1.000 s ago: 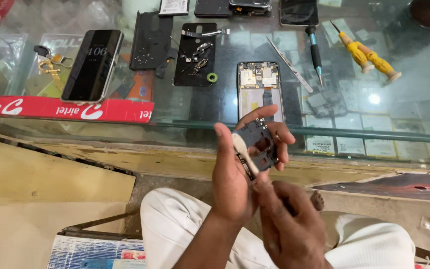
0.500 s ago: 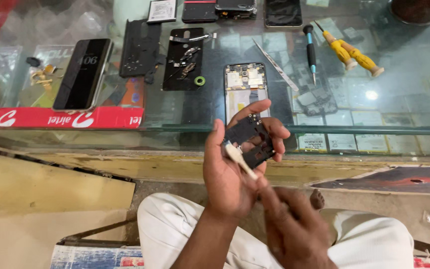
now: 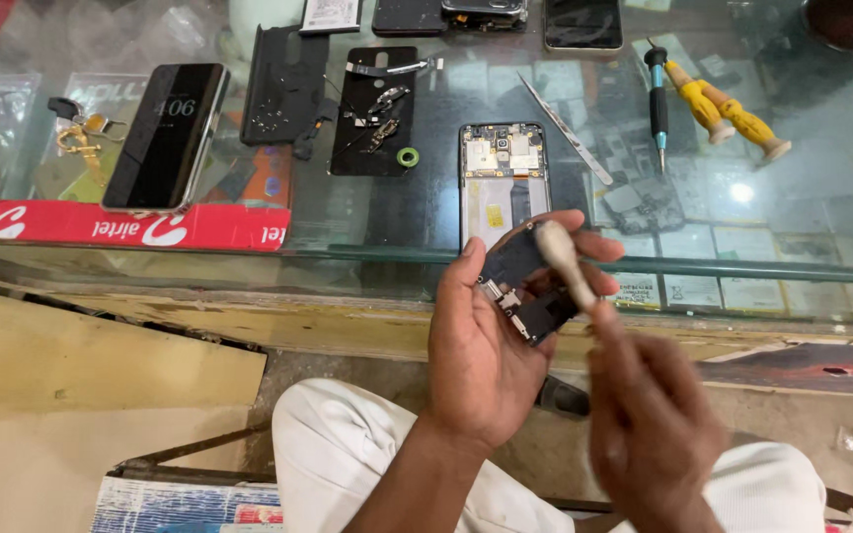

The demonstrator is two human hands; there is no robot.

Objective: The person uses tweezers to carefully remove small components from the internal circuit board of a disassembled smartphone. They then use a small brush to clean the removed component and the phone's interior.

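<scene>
- Head view: the right hand (image 3: 652, 426) is blurred, and its fingers close round the lower end of a brush (image 3: 563, 263), whose pale tip rests on a small dark circuit board (image 3: 525, 286).
- The left hand (image 3: 491, 341) hides much of the board; thumb and fingers curl round its edges, holding it just below the glass counter (image 3: 792, 212).
- The phones (image 3: 505, 10) at the top edge are cut off.
- On the counter lie an opened phone (image 3: 503, 178), a black phone (image 3: 165, 136) with its screen lit, a dark back cover (image 3: 283, 84), tweezers (image 3: 565, 141) and screwdrivers (image 3: 708, 104).
- Things under the glass are too dim to make out.
</scene>
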